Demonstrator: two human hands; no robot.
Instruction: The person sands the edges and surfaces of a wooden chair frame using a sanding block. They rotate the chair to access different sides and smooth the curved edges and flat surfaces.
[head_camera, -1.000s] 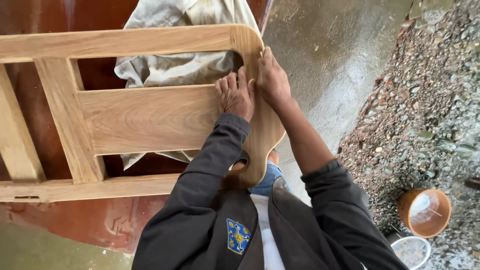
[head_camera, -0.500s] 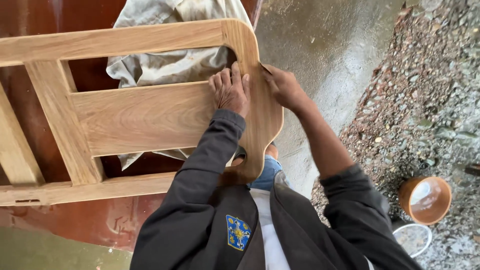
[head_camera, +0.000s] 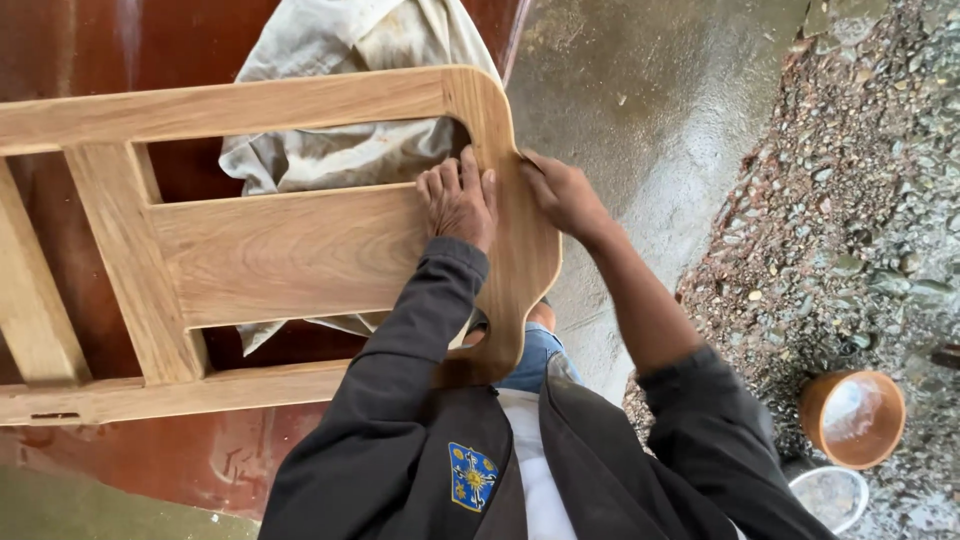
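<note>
The pale hardwood furniture frame (head_camera: 290, 245), with rails, uprights and a rounded scalloped end post, lies flat across a reddish-brown surface (head_camera: 200, 450); a crumpled grey-white cloth (head_camera: 340, 150) lies under it and shows through the openings. The left hand (head_camera: 458, 203) rests palm down on the wide middle rail where it meets the end post; its grip is flat, fingers extended and close together, clamped on nothing. The right hand (head_camera: 562, 195) sits at the outer edge of the end post; its fingers curl against that edge, and whether a small thing such as abrasive paper sits under them cannot be told. Both sleeves are dark; the right is pushed up the forearm.

Progress, as a judgement: the frame looks fully joined and shaped, bare and unfinished; work appears confined to the edge of the end post; the rest shows no sign of coating.

On the gravel ground (head_camera: 860, 180) to the right stand an orange bowl (head_camera: 852, 418) and a pale bowl (head_camera: 826, 498).
</note>
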